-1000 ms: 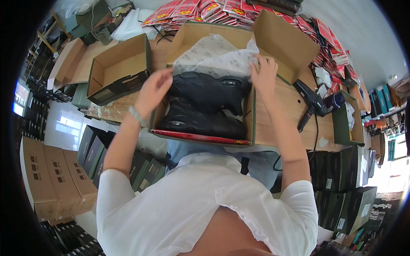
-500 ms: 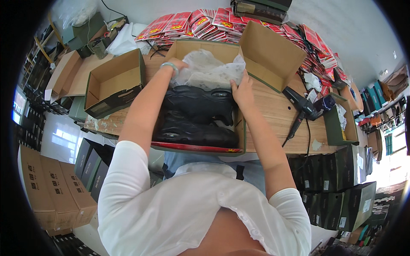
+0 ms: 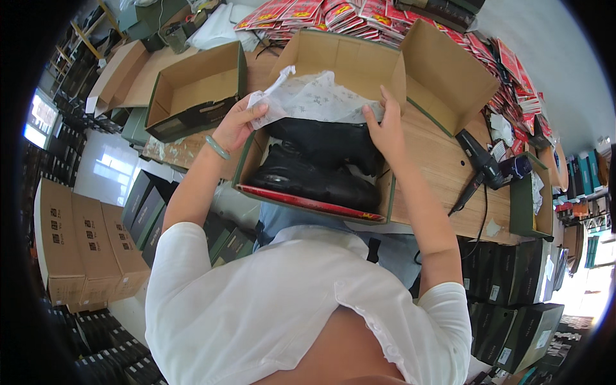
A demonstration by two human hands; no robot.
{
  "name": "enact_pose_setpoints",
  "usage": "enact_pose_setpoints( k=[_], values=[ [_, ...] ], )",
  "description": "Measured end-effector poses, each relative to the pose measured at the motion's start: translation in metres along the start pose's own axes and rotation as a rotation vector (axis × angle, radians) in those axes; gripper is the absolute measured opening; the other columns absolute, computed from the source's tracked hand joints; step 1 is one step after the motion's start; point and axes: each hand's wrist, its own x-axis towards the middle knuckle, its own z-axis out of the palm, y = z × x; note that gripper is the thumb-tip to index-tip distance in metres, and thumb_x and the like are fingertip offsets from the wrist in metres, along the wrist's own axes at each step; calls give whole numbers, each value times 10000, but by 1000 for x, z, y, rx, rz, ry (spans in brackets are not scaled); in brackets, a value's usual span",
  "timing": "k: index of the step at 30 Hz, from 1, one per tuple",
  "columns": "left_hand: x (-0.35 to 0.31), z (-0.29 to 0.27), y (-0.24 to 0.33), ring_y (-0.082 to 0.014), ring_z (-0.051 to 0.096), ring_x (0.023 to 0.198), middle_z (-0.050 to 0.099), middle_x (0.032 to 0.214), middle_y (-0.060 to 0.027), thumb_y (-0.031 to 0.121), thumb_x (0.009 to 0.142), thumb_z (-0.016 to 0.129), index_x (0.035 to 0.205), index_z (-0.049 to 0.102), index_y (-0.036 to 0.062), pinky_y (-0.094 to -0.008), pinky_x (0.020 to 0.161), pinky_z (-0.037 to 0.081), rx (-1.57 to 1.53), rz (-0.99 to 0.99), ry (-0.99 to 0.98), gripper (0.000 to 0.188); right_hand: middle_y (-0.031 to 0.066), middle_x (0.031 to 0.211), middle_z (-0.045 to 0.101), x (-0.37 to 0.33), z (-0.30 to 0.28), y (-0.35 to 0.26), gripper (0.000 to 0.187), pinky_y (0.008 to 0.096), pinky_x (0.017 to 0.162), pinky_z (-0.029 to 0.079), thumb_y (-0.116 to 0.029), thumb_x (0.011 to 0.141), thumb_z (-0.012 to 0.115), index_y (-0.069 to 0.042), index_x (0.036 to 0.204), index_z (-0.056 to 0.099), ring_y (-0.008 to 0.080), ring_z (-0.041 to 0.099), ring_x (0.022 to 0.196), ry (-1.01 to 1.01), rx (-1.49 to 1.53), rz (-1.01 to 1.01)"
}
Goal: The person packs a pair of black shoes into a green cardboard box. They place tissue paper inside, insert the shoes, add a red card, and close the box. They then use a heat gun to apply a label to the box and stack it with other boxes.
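A shoe box (image 3: 393,192) stands before me with a pair of black shoes or boots (image 3: 317,174) lying in it. White patterned tissue paper (image 3: 317,96) spans the box above the farther shoe and hides part of it. At the paper's left end, my left hand (image 3: 235,128), with a bracelet on its wrist, pinches an edge between thumb and fingers. My right hand (image 3: 389,128) has the opposite corner between thumb and fingers, beside the box's right wall. A red printed strip (image 3: 301,197) shows along the near inner side of the box.
An open box (image 3: 196,90) stands on the left of the wooden table (image 3: 428,168). Behind right lies an upturned box or lid (image 3: 449,80). A black hair dryer (image 3: 478,160) with its cord is at right. Red printed packets (image 3: 359,22) line the back; stacked boxes (image 3: 507,273) stand below right.
The paper has been drawn out flatter between my hands over the shoes. My left hand has moved outward to the left and down, and the whole view has shifted.
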Motion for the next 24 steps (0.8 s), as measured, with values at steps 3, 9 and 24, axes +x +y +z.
enact_pose_setpoints(
  k=[3, 9, 24],
  values=[
    [-21, 6, -4, -112, 588, 983, 627, 1046, -14, 158, 935, 636, 1104, 578, 48, -265, 905, 441, 29, 15, 10, 210, 269, 1357, 486, 13, 4, 4, 785, 437, 1052, 382, -477, 871, 659, 16, 1416, 383, 392, 466, 1270, -146, -53, 191],
    [-45, 20, -1, -42, 482, 793, 550, 868, 50, 201, 964, 606, 1020, 585, 89, -203, 776, 397, 232, 62, 122, 126, 241, 1336, 540, 43, 3, 8, 838, 407, 997, 438, -511, 794, 735, 7, 1383, 441, 340, 553, 1206, -370, -113, 272],
    [-84, 54, -23, -215, 501, 685, 495, 741, -23, 90, 746, 681, 1118, 617, 70, -316, 715, 423, 820, 131, 150, 378, 59, 1021, 684, -82, -95, -75, 284, 338, 857, 485, -161, 743, 825, -57, 987, 724, 215, 615, 971, -578, 410, 240]
  ],
)
